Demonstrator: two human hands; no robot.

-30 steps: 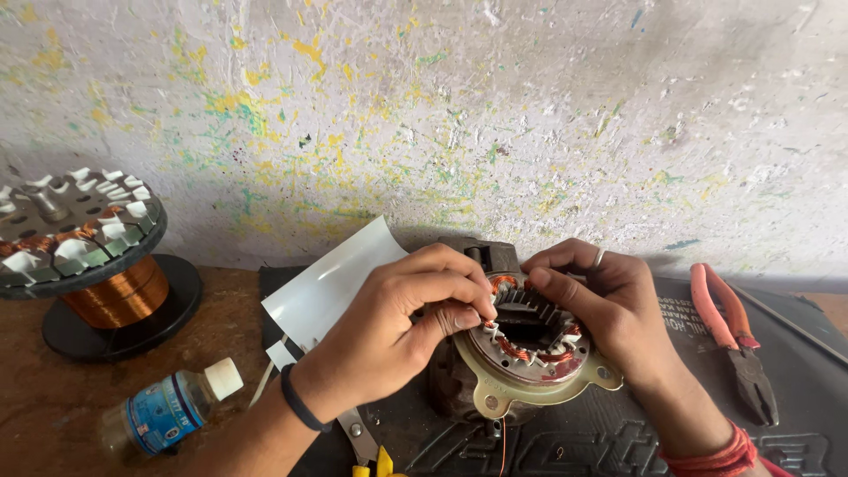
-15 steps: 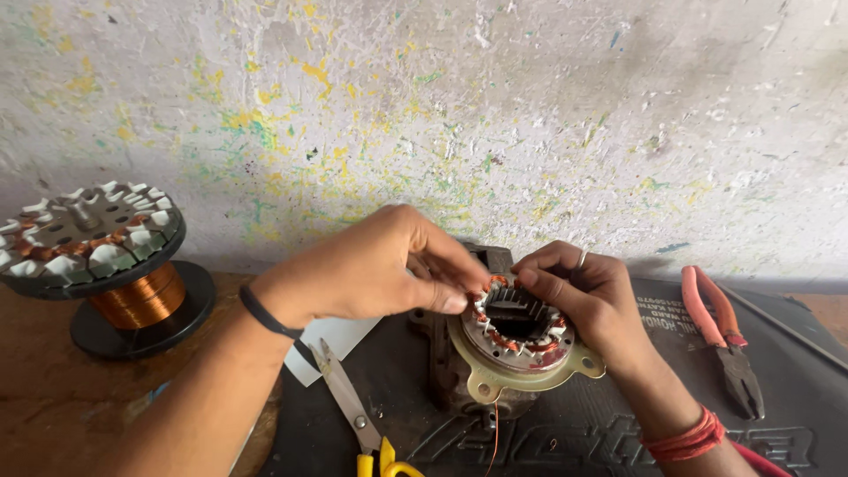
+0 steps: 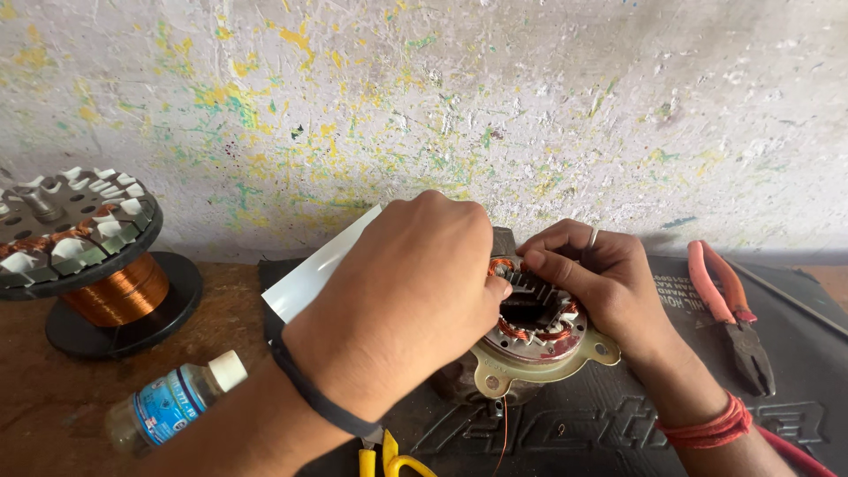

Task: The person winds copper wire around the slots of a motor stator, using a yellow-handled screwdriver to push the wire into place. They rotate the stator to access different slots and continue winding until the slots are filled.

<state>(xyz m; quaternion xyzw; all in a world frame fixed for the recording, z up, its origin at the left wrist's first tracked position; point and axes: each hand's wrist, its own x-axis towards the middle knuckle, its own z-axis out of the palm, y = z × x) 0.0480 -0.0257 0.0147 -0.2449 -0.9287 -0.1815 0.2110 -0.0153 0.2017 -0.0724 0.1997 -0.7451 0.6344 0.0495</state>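
Resting on a black rubber mat (image 3: 618, 424), the round motor stator (image 3: 539, 340), with copper windings, a dark laminated core and a brass-coloured flanged plate, sits between both hands, the left hand (image 3: 411, 291) and right hand (image 3: 596, 274) each closed, fingers pinching its top.

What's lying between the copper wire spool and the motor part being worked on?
In the head view, a white sheet and a small clear plastic bottle lie between the copper wire spool and the round metal motor stator.
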